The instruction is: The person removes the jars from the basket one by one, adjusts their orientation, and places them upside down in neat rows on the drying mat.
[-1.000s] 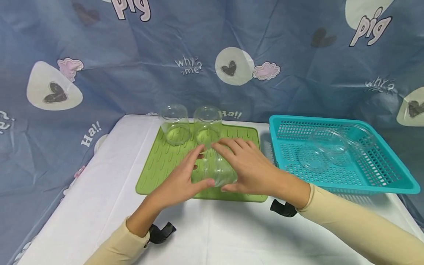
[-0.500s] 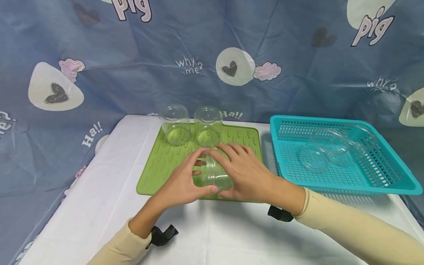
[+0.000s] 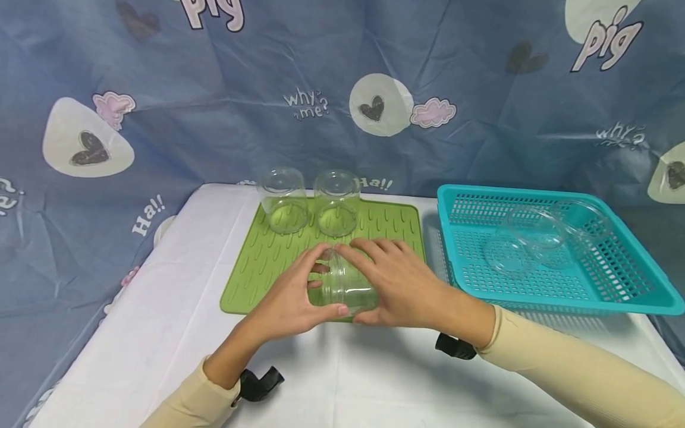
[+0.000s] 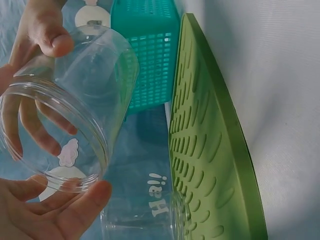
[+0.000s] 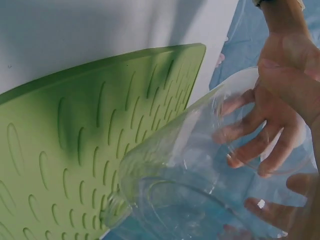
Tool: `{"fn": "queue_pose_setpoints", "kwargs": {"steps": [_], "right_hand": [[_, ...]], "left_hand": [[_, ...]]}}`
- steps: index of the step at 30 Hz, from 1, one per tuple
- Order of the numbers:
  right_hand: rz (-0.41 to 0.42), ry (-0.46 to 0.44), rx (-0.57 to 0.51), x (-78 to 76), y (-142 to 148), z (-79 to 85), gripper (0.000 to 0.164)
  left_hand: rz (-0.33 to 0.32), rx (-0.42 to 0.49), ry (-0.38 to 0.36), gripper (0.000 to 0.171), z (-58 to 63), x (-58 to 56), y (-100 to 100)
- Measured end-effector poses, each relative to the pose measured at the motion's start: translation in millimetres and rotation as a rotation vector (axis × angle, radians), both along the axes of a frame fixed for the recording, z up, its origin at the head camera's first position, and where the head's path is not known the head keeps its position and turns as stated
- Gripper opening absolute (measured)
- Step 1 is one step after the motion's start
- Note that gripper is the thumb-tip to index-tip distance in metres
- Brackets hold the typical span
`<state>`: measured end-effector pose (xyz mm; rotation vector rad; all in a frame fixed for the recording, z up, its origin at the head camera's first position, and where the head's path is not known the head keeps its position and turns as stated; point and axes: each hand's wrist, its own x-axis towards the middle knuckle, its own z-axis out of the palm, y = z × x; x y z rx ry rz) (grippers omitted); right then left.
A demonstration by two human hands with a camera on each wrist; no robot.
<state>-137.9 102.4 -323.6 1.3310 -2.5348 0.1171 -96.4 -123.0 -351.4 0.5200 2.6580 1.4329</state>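
Above the green ridged mat (image 3: pixel 246 279), a clear jar (image 3: pixel 355 294) is held on its side between both hands, its threaded mouth facing left. My left hand (image 3: pixel 289 303) grips the jar at its mouth rim, thumb on the near side and fingers on the far side. Around the jar's body, toward the base, curls my right hand (image 3: pixel 404 285). In the left wrist view, the right fingers show through the jar's wall (image 4: pixel 100 75). Two more clear jars, the left one (image 3: pixel 283 205) and the right one (image 3: pixel 337 205), stand at the mat's back edge.
To the right is a turquoise mesh basket (image 3: pixel 540 302) with several clear round pieces (image 3: pixel 535 229) in it; their exact shapes are hard to tell. A white cloth (image 3: pixel 374 380) covers the table. Patterned blue fabric (image 3: pixel 214 119) hangs behind.
Both hands have come slightly toward the front with the jar, and the left hand now sits closer round its mouth. The standing jars and the basket have stayed put.
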Motion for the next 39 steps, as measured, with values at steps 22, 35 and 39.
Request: {"fn": "queue_pose_setpoints", "kwargs": {"steps": [22, 35, 39], "right_hand": [[-0.003, -0.232, -0.099, 29.2, 33.4, -15.4, 0.105], [0.214, -0.182, -0.488, 54.7, 58.2, -48.0, 0.111], [0.365, -0.137, -0.558, 52.3, 54.1, -50.7, 0.107]], "left_hand": [[-0.127, 0.11, -0.022, 0.095, -9.0, 18.6, -31.1], [-0.251, 0.26, -0.117, 0.082, -14.9, 33.7, -30.6], [-0.293, 0.313, -0.175, 0.079, -14.6, 37.1, -29.4]]}}
